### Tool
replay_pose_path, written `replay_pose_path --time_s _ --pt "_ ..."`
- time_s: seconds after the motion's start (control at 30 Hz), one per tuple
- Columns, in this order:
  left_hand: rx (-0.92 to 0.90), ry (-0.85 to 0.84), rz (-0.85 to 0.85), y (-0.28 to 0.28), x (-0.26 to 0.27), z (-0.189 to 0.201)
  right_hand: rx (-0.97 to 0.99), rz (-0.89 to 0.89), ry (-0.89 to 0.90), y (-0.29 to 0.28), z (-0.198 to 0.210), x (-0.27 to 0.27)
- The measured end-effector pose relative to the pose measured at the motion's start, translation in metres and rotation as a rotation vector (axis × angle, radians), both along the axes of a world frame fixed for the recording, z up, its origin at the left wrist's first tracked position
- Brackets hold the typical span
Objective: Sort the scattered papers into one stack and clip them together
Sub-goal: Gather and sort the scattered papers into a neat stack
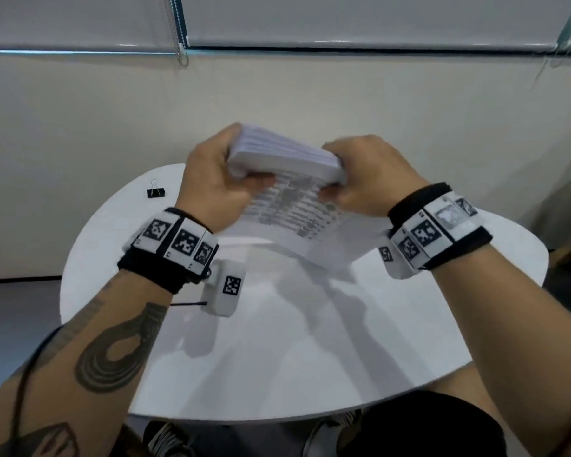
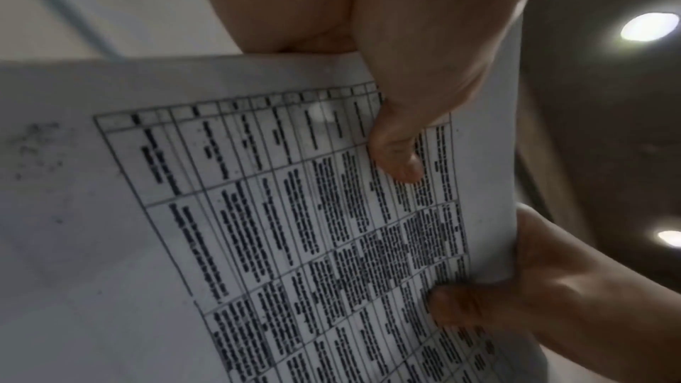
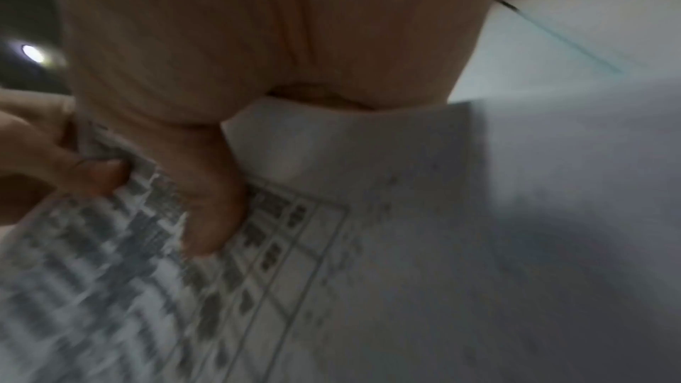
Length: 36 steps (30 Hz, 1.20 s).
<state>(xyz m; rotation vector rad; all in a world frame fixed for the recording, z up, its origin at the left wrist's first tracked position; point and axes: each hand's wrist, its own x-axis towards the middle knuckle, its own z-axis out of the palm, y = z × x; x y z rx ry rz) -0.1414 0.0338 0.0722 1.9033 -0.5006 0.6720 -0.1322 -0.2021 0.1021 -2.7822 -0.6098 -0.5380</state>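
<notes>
A thick stack of white papers (image 1: 287, 189) with printed tables stands tilted on its lower edge over the round white table (image 1: 277, 341). My left hand (image 1: 218, 179) grips the stack's upper left corner, thumb on the printed face. My right hand (image 1: 363, 179) grips the upper right corner the same way. In the left wrist view my left hand's thumb (image 2: 401, 139) presses the printed sheet (image 2: 294, 229), and the other hand's thumb shows lower right. The right wrist view is blurred; my right hand's thumb (image 3: 213, 214) lies on the paper (image 3: 368, 243). A black binder clip (image 1: 155, 191) lies on the table's far left.
A beige wall (image 1: 277, 103) with lowered blinds rises behind the table. The table's front edge (image 1: 244, 417) is close to my body, with shoes on the floor below. A cable runs along my left forearm.
</notes>
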Motion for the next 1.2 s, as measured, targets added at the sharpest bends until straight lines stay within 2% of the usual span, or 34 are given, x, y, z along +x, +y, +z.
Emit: replay_pose_path --time_s 0.07,0.17,0.2,0.23,0.27,0.33,0.37,0.4,0.47,0.57,0.7,0.77,0.87,1.03,1.2 --pt "0.147 -0.152 0.100 -0.006 -0.009 0.021 0.193 0.051 0.011 -0.004 0.000 0.001" --pt "0.195 -0.366 0.369 -0.007 -0.015 0.033 0.486 0.044 -0.048 -0.014 -0.005 0.005" --pt "0.146 -0.348 0.466 -0.001 -0.009 0.027 0.580 0.038 -0.042 -0.018 -0.006 0.005" --pt "0.044 -0.273 0.490 0.004 -0.004 0.019 0.675 0.043 -0.020 -0.023 -0.008 0.005" --pt "-0.125 -0.153 0.406 0.009 0.001 0.010 0.774 0.074 0.000 -0.027 -0.010 0.004" --pt "-0.478 0.169 0.031 0.008 0.007 -0.006 0.956 0.133 0.062 -0.032 -0.014 -0.004" --pt "-0.502 0.293 -0.110 0.004 0.004 -0.008 1.020 0.142 0.098 -0.031 -0.018 -0.009" --pt "-0.436 0.351 -0.155 -0.002 0.002 -0.007 1.068 0.144 0.113 -0.029 -0.023 -0.012" --pt "-0.331 0.311 -0.044 -0.013 -0.002 -0.008 1.146 0.131 0.099 -0.022 -0.037 -0.014" --pt "-0.384 0.170 0.071 -0.028 -0.006 -0.011 1.262 0.086 0.061 -0.016 -0.057 -0.013" --pt "-0.383 0.152 0.142 -0.043 -0.007 -0.036 1.348 0.054 0.053 -0.004 -0.089 -0.015" --pt "-0.380 0.242 0.121 -0.040 -0.006 -0.055 1.375 0.024 0.114 0.000 -0.107 -0.017" --pt "-0.382 0.388 0.119 -0.026 0.001 -0.080 1.305 -0.027 0.141 -0.003 -0.125 -0.013" --pt "-0.367 0.395 0.147 -0.015 0.006 -0.090 1.325 -0.009 0.181 -0.007 -0.115 -0.003" --pt "-0.341 0.309 0.193 -0.024 0.005 -0.097 1.316 0.062 0.112 -0.005 -0.109 -0.003"
